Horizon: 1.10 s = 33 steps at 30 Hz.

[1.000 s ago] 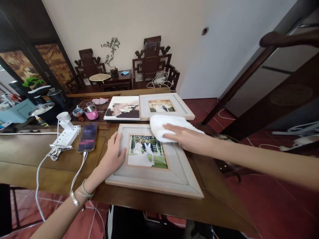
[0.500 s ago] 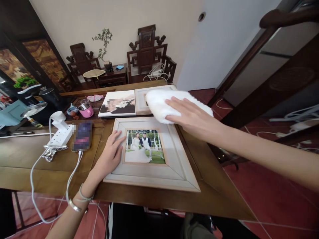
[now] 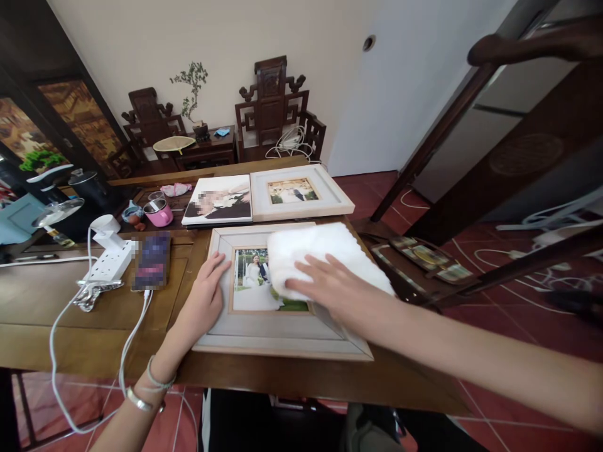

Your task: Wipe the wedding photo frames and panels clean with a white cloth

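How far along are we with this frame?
Done: the front frame lies face up, the left hand on its left side. In hand: the right hand has the cloth across the right part of the photo. Remaining: the cloth is not yet off; whether the back frame is finished, I can't tell.

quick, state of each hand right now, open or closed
Left hand: open, resting on the left side of the pale rectangular wooden picture frame.
Right hand: open, spread over the white fluffy cloth on that frame.

The left wrist (image 3: 170, 356) wears a silver cuff (image 3: 139, 400) and pale bracelet (image 3: 156, 378).
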Available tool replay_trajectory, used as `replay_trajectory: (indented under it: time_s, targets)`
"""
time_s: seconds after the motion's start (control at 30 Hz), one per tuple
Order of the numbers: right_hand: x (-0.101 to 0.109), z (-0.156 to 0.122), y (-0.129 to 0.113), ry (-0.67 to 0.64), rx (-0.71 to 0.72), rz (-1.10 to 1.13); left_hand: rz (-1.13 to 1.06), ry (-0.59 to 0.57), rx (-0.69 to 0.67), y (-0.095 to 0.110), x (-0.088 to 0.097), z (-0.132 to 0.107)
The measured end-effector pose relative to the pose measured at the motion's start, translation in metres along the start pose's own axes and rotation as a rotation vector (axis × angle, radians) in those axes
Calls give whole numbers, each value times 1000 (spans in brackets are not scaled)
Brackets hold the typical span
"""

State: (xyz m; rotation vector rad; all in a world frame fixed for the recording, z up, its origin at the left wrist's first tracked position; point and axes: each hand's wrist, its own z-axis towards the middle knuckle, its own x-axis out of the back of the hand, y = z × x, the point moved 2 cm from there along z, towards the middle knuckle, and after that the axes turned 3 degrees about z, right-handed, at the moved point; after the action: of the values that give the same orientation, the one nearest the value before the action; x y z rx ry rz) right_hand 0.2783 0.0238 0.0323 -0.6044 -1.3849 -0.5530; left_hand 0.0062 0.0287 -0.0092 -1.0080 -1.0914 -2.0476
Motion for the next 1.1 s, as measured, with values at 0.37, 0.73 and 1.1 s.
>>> replay_trajectory:
  time_s: [0.37,0.73,1.1]
  targets:
    - [-9,-13,-17,-2,-45,45,1,-54,-29,3,2,1]
    - [-7,26,49,29,42,-222,-12,-44,15,1,0,7]
    - [12,-41,-47,-118,18,121,27,-9,42,2,-7,4]
